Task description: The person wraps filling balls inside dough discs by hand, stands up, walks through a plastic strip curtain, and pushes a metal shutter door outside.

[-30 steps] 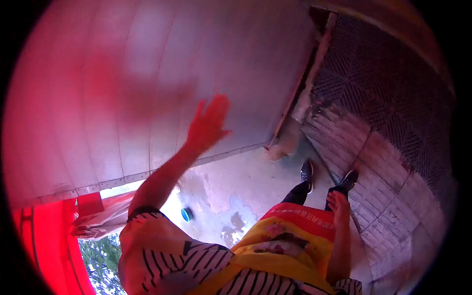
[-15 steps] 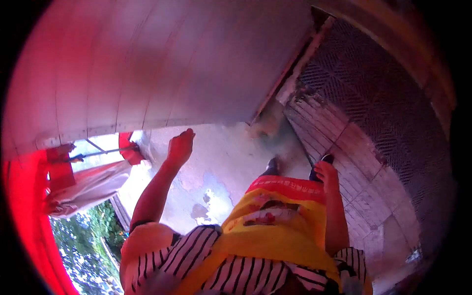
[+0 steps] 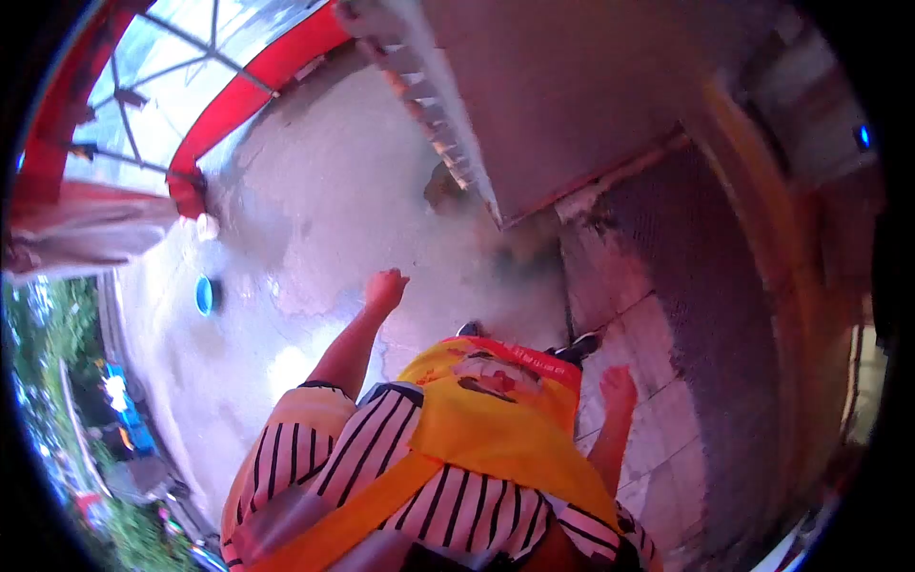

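My left hand [image 3: 386, 289] is held out in front of my body above the wet floor, fingers curled into a loose fist. Nothing shows in it. On the other side, beside the yellow apron [image 3: 510, 443] with its red band, my right hand [image 3: 620, 386] hangs with its fingers folded in. It looks empty too and touches nothing that I can see. My dark shoes [image 3: 585, 343] show past the apron's edge.
A large door-like panel [image 3: 572, 105] stands ahead, its lower corner close to the paving. Dark patterned matting [image 3: 696, 257] lies to the right. A blue basin [image 3: 204, 296] sits on the concrete floor [image 3: 305, 191] at left, near a red-edged metal-framed canopy [image 3: 233, 105].
The view has turned and moved forward; the panel now sits further right, and the blue basin has appeared. My right hand has moved away from the apron, its fingers more folded.
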### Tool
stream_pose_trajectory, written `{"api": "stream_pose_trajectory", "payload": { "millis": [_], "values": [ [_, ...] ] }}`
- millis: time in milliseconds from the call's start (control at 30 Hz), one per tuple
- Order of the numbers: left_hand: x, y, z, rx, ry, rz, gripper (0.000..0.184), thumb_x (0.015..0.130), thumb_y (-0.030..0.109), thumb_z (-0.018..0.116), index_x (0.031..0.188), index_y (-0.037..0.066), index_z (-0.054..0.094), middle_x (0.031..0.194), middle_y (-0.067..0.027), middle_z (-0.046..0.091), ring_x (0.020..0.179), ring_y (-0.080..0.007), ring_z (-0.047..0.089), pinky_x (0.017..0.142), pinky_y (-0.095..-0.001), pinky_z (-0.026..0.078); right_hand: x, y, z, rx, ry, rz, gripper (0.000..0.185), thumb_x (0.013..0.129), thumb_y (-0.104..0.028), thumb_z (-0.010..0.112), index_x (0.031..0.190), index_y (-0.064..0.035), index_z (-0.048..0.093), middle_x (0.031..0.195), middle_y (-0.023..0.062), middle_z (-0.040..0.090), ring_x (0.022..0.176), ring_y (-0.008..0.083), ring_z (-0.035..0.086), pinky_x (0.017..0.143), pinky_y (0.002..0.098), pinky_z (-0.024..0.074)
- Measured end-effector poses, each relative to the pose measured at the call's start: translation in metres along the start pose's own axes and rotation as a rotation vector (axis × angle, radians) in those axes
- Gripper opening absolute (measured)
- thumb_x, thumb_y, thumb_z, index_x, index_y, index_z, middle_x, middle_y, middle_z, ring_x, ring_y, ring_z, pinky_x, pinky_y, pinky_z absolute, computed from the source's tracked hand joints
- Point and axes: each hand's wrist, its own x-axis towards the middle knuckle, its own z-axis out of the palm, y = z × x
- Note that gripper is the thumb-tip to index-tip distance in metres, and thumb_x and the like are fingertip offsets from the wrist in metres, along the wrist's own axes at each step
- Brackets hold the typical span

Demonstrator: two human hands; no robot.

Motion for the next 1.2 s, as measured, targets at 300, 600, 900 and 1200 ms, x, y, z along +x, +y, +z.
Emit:
{"api": "stream_pose_trajectory", "payload": {
  "millis": [300, 600, 900, 1200],
  "values": [
    [0.069, 0.014, 0.007, -1.970, 0.254, -0.318, 0.071, 0.084, 0.019, 0.058, 0.141, 0.002, 0.018, 0.119, -0.0118, 0.054, 0.093, -0.0236, 0.056, 0.080, -0.0357, 0.046, -0.015, -0.079, 0.139, -0.338, -0.284, -0.063, 0.039, 0.087, -0.037, 0.060, 0.113, -0.0068, 0.056, 0.106, 0.0061, 0.062, 0.094, 0.0206, 0.061, 0.074, 0.0334, 0.0460],
    [0.112, 0.000, -0.011, -1.835, 0.183, -0.468, 0.079, 0.081, 0.018, 0.059, 0.143, 0.001, 0.012, 0.107, -0.0067, 0.056, 0.082, -0.0185, 0.051, 0.073, -0.0315, 0.042, -0.044, -0.092, 0.158, -0.551, -0.242, -0.150, 0.034, 0.088, -0.037, 0.056, 0.109, -0.0095, 0.057, 0.104, 0.0057, 0.062, 0.098, 0.0228, 0.058, 0.081, 0.0371, 0.0448],
    [0.146, -0.038, -0.014, -1.784, 0.008, -0.340, 0.078, 0.087, 0.019, 0.055, 0.145, 0.002, 0.007, 0.123, -0.0082, 0.053, 0.091, -0.0182, 0.051, 0.078, -0.0319, 0.041, -0.116, -0.032, 0.218, -0.393, -0.061, -0.003, 0.044, 0.088, -0.034, 0.059, 0.121, -0.0055, 0.051, 0.113, 0.0104, 0.061, 0.101, 0.0252, 0.059, 0.083, 0.0384, 0.0452],
    [0.181, -0.032, -0.068, -1.996, 0.023, -0.061, 0.078, 0.085, 0.005, 0.051, 0.145, 0.001, 0.001, 0.116, -0.0057, 0.059, 0.069, -0.0087, 0.043, 0.064, -0.0217, 0.040, -0.135, -0.018, 0.256, -0.424, -0.078, -0.072, 0.042, 0.089, -0.032, 0.058, 0.120, -0.0048, 0.051, 0.112, 0.0101, 0.061, 0.102, 0.0244, 0.059, 0.083, 0.0383, 0.0456]
  ]
}}
